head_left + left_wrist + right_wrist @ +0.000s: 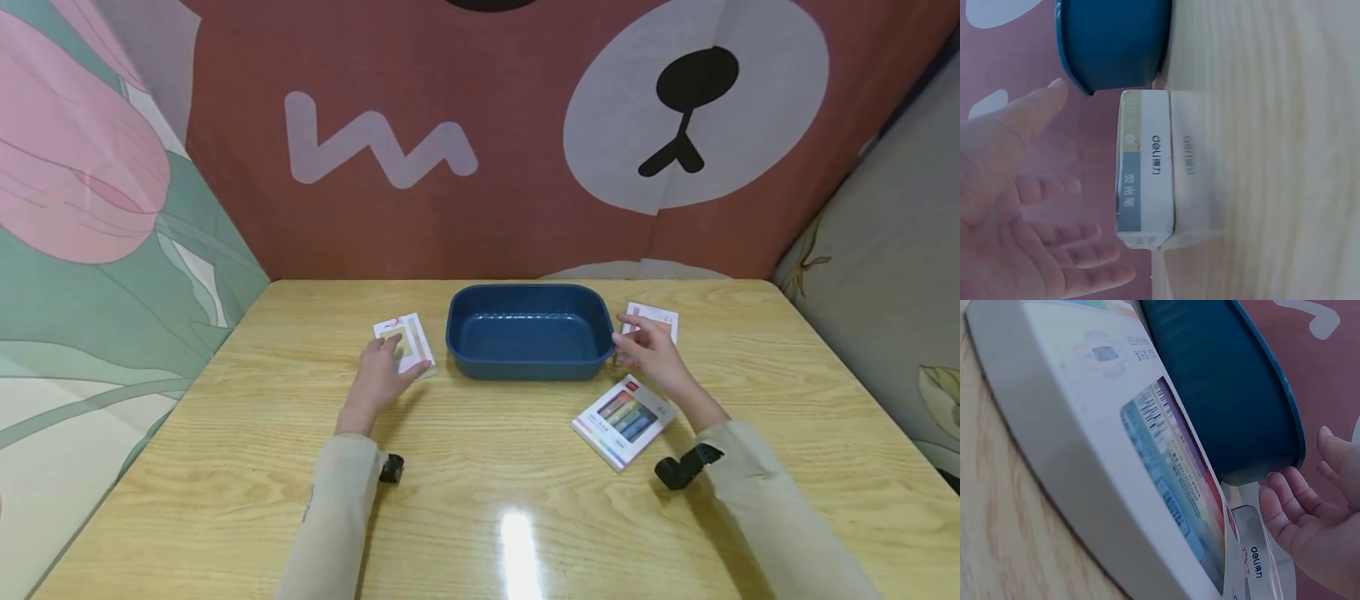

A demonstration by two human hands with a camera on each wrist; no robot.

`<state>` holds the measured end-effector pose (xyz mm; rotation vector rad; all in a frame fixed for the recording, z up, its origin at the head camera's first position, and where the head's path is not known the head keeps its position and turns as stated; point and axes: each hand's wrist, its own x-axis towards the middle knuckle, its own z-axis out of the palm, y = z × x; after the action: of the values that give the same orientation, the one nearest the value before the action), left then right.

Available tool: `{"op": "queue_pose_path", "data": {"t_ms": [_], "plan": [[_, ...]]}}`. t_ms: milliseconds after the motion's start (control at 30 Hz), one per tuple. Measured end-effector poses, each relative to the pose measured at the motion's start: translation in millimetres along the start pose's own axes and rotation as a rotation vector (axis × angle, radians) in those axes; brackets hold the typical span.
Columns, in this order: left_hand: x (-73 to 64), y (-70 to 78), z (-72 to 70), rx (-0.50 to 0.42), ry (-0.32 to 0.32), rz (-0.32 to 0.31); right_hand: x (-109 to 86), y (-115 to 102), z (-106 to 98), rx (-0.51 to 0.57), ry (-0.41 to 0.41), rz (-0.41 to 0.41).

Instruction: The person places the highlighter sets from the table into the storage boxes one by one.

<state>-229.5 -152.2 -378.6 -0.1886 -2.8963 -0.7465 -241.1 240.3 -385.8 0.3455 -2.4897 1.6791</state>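
Observation:
A dark blue plastic basin [525, 370] stands near the far side of the table. On its left my left hand [375, 379] hovers over a flat white deli box [422, 343], fingers spread. The left wrist view shows a gap between that hand and the box [1157, 169]. My right hand [656, 358] is at the basin's right end, fingers loosely bent and holding nothing; whether they touch the rim I cannot tell. Partly behind this hand lies another white deli box [663, 315]. Nearer me is a white box with a window onto coloured sticks [630, 417].
The wooden table [450, 492] ends at a wall covering [510, 233] with a cartoon bear face. Fabric with a flower print [75, 167] hangs on the left. Small black cameras [678, 472] sit at both wrists.

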Motion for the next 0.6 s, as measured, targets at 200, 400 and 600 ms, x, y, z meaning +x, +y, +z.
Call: {"op": "queue_pose_path", "data": {"t_ms": [200, 400, 600], "plan": [[1.3, -0.9, 2.9, 0.01, -0.057, -0.087, 0.2, -4.3, 2.6, 0.064, 0.001, 0.005], [3.1, 3.6, 3.3, 0.0, -0.104, -0.172, 1.5, -0.9, 4.6, 0.134, 0.003, 0.033], [6.4, 6.9, 4.0, -0.011, -0.148, -0.242, 3.0, 3.7, 6.7, 0.181, -0.003, 0.048]]}}
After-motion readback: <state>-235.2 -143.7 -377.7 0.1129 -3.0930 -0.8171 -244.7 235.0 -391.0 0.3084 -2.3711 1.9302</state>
